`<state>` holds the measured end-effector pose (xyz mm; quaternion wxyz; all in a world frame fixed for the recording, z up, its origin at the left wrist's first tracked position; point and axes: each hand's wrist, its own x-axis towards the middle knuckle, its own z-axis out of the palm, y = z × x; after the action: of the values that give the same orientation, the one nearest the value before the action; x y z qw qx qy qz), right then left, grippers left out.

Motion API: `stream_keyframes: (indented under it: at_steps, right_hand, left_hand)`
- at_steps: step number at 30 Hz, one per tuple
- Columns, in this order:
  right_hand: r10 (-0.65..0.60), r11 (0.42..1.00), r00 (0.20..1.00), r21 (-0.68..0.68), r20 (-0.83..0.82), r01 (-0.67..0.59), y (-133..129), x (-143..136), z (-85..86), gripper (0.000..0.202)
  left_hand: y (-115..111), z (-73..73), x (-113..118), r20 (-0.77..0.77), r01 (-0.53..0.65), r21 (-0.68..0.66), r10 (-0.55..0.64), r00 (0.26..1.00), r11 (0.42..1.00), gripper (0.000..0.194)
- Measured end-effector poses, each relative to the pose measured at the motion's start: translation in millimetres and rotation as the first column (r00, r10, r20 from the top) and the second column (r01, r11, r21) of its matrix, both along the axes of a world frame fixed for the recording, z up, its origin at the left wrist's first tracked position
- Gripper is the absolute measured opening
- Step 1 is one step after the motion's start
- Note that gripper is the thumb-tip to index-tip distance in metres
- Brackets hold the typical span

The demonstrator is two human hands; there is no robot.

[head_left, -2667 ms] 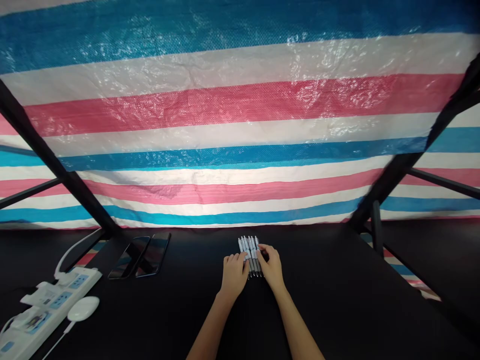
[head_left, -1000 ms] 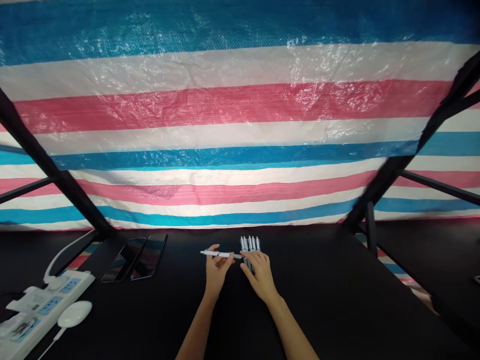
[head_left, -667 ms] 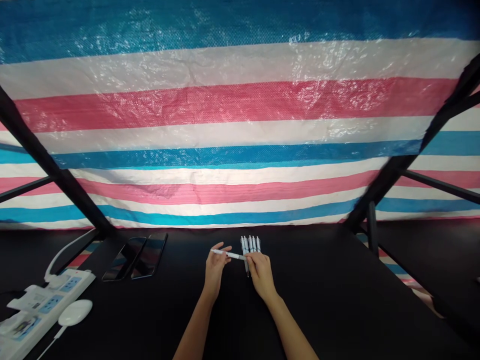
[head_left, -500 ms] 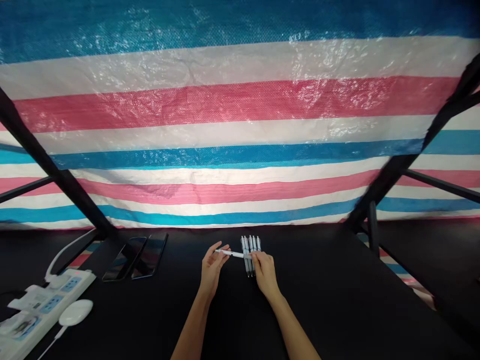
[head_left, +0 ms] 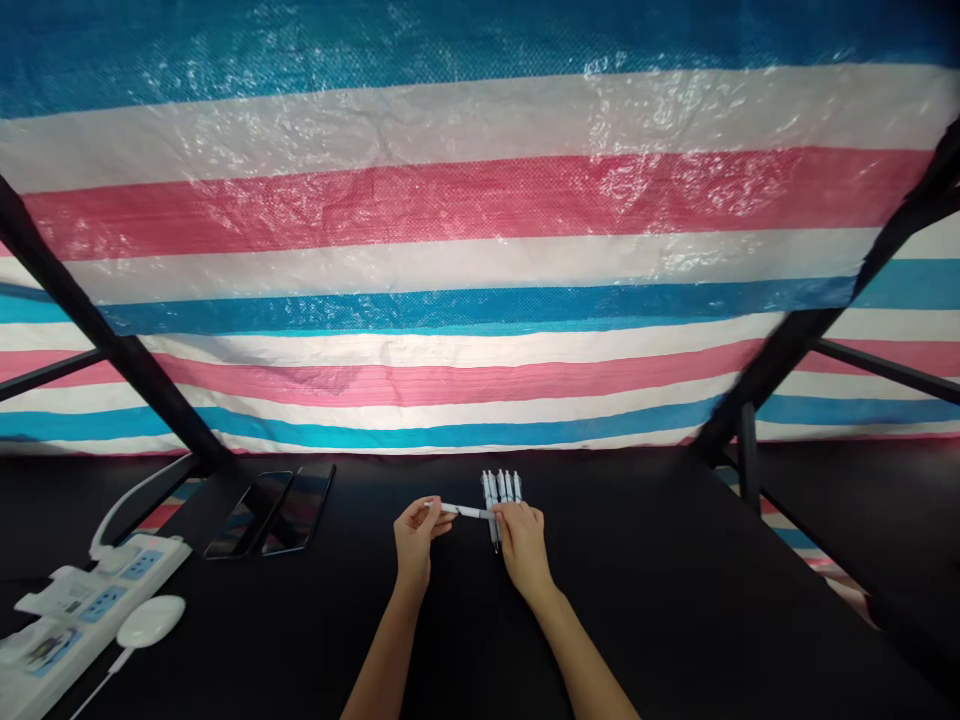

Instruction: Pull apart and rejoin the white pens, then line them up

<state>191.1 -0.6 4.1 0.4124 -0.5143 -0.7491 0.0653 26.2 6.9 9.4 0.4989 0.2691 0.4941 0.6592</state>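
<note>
A white pen (head_left: 466, 511) lies level between my two hands, above the black table. My left hand (head_left: 416, 540) pinches its left end between thumb and fingers. At its right end, the fingers of my right hand (head_left: 523, 545) close on the greyish part of the pen. Several white pens (head_left: 502, 486) lie side by side on the table just behind my right hand, which hides the lower ends of some of them.
Two dark phones (head_left: 249, 515) (head_left: 300, 510) lie on the black table (head_left: 645, 600) at the left. Nearer stand a white power strip (head_left: 94, 610) with plugs and a round white charger (head_left: 151, 622). Black frame bars (head_left: 150, 390) (head_left: 765, 370) rise at both sides before a striped sheet (head_left: 465, 380).
My left hand has moved slightly left, and its fingers have closed more around the pen's end. My right hand has shifted a little left, covering more of the pens in the row.
</note>
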Motion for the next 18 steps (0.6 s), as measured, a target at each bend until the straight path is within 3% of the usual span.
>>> stream_keyframes:
  at_steps: [6,13,18]
  right_hand:
    - [0.017,1.0,0.999,0.007,0.032,-0.018,0.0,1.0,-3.7,0.027]
    - [-0.161,0.987,0.984,-0.025,-0.079,0.16,4.3,10.1,-8.7,0.033]
    - [-0.09,0.99,0.995,-0.118,-0.05,0.083,7.5,14.8,-12.0,0.041]
  left_hand:
    - [2.1,-4.0,-2.3,0.052,-0.055,-0.007,0.056,0.997,0.998,0.03]
    - [0.4,-3.3,-1.6,0.054,0.02,0.033,-0.021,0.998,0.999,0.034]
    - [-0.3,-1.1,0.6,0.013,0.081,0.028,-0.081,0.997,0.996,0.038]
